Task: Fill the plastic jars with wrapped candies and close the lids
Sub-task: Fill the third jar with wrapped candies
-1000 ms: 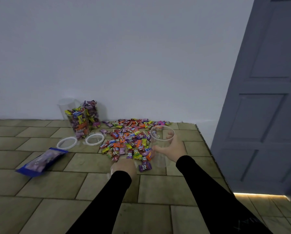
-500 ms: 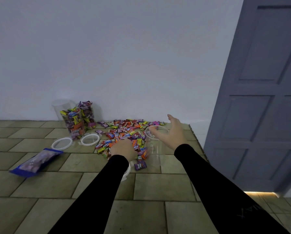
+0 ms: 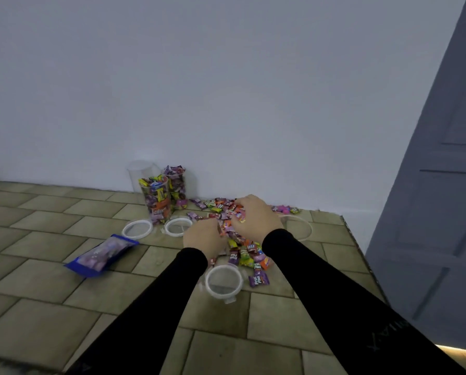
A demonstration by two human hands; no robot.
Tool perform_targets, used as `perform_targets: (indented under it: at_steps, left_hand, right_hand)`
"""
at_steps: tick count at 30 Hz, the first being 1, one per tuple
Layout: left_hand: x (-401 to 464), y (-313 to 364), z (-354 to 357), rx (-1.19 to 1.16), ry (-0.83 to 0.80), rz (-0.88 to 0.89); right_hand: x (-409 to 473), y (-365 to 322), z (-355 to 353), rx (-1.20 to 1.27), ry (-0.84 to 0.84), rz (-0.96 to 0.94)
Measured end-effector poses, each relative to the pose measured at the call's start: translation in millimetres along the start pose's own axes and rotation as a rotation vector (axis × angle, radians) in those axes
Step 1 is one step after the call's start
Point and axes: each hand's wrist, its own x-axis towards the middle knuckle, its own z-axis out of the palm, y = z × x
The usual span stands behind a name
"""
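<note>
You were in a home room: tiled floor (image 3: 50, 282), plain white wall (image 3: 199, 90), grey panelled door (image 3: 443, 212) at the floor's right edge.

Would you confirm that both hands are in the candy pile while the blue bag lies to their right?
Not quite: the head view shows the blue bag lying to the left of the hands. Both the left hand and right hand are indeed in the candy pile.
</note>
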Motion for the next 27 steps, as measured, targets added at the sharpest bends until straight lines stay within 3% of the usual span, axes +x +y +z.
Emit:
perform_targets:
  at_steps: [8,18,23,27]
  left_hand:
    - [22,-67,1,-0.101,-0.107,0.018]
    - [77,-98,22,-0.297,-0.146,-0.132]
    - [106,-101,53,-0.244,-0.179,-0.12]
    - [133,-99,65,-0.051,-0.162,-0.1]
  right_hand:
    - [45,-6,56,-0.128,-0.142,0.045]
    - [115,9,116,-0.168,-0.199,0.113]
    - [148,30,144,-0.174,-0.141,0.075]
    - [182,42,157,-0.196,-0.116,-0.03]
